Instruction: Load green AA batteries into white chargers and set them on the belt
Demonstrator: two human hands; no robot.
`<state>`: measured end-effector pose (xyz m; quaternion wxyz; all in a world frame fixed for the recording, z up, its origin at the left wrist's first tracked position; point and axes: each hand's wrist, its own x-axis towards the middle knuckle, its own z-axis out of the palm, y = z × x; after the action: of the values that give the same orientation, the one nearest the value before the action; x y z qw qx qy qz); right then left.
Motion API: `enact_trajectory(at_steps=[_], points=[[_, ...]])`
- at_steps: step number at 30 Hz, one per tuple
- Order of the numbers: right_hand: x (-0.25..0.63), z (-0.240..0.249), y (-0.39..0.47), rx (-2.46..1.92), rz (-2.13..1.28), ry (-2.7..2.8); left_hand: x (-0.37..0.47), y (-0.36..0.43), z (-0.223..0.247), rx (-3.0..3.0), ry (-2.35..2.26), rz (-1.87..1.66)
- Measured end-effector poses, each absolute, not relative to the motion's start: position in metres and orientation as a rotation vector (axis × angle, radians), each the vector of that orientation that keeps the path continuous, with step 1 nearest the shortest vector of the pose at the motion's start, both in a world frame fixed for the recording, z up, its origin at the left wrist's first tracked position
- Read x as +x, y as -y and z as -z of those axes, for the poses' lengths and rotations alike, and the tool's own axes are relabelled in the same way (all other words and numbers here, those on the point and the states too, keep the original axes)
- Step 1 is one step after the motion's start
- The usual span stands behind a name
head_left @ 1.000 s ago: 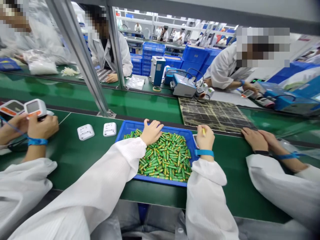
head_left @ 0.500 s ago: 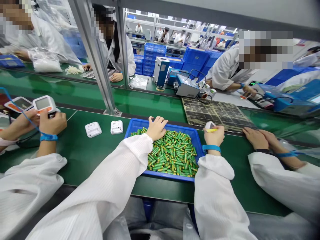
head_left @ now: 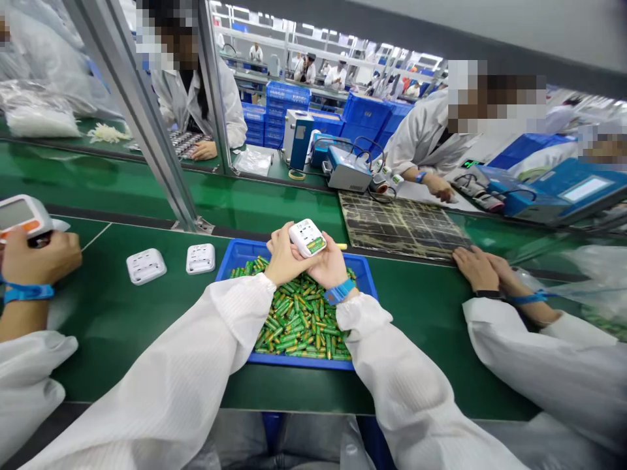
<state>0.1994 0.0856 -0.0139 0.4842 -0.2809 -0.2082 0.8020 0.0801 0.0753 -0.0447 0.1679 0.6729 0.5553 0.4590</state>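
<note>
My left hand [head_left: 283, 256] and my right hand [head_left: 331, 264] meet over the blue tray [head_left: 304, 363], both closed around a small white square electronic device [head_left: 302, 230]. Its back faces up, and green batteries [head_left: 316, 246] show in the slot along its lower edge. The tip of a thin yellow stick [head_left: 341, 247] pokes out beside my right fingers; the rest of it is hidden. Beneath my hands, the tray holds a heap of loose green batteries [head_left: 298, 320] with gold ends.
Two similar white devices [head_left: 146, 266] lie on the green bench left of the tray. At far left, a co-worker's hand [head_left: 42, 258] holds an orange-and-white device. Another person's hands [head_left: 482, 267] rest at right, by a dark gridded board [head_left: 401, 225]. A metal post [head_left: 142, 111] stands behind the bench.
My left hand has come up out of the batteries to the device. My right hand has brought the device left, over the tray, and batteries now show in its slot. The camera view has shifted.
</note>
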Motion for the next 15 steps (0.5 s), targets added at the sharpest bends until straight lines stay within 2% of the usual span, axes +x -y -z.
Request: enact_trajectory(at_steps=[10, 15], points=[[0.196, 0.026, -0.081, -0.729, -1.946, 0.567, 0.068, -0.07, 0.021, 2.286, -1.525, -1.312], [0.19, 0.038, -0.082, -1.007, -1.552, 0.773, 0.063, -0.072, 0.016, 2.235, -1.566, -1.346]])
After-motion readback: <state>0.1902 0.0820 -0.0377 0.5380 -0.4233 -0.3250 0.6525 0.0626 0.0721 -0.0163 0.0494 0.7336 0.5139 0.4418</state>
